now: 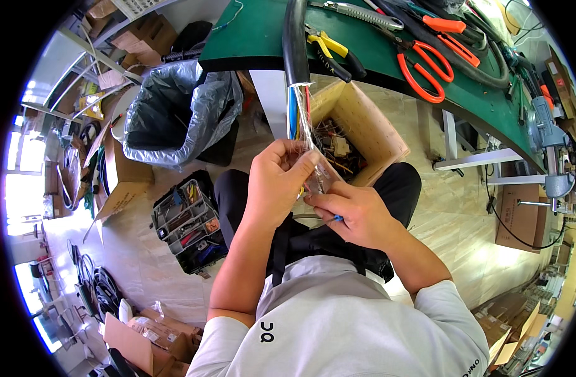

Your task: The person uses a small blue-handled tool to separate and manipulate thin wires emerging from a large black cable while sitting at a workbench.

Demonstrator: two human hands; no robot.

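A thick black-sheathed cable (pixel 296 42) hangs over the bench edge towards me. Out of its cut end come a blue wire (pixel 293 110), a red wire (pixel 308 101) and whitish filler strands (pixel 303 118). My left hand (pixel 278 176) pinches the bundle below the cut, thumb on top. Lower and to the right, my right hand (pixel 358 214) grips the lower end of the strands with its fingertips. A clear film (pixel 323 176) stretches between both hands. Something small and blue (pixel 337 218) pokes out from my right fingers; the wire ends are partly hidden.
Yellow-and-black cutting pliers (pixel 335 52), red-handled scissors (pixel 424 70) and a utility knife (pixel 363 14) lie on the green bench (pixel 255 33). Below stands a wooden box (pixel 377 127) holding scraps. A lined bin (pixel 175 155) and a toolbox (pixel 189 226) are at left, a vise (pixel 552 136) at right.
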